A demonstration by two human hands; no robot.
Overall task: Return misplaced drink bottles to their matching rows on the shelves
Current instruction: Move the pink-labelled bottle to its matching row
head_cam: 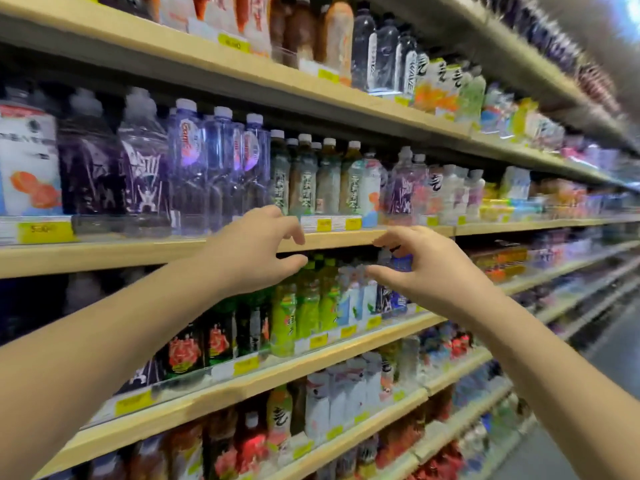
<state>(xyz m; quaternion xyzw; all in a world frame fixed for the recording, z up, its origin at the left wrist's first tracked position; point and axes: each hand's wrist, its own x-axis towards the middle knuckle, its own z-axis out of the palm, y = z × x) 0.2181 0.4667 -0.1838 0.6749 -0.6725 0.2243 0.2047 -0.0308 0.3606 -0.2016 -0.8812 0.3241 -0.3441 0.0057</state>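
Many drink bottles fill the shelves; left hand, right hand empty.

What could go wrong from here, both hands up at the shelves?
1. The left hand and right hand hold nothing and hover in front of the tightly packed green-label bottles; pulling one may tip its neighbours.
2. The shelf edge sits just above those caps, so a bottle lifted straight up may catch on it.
3. Labels are blurred; a wrong-row match is possible.
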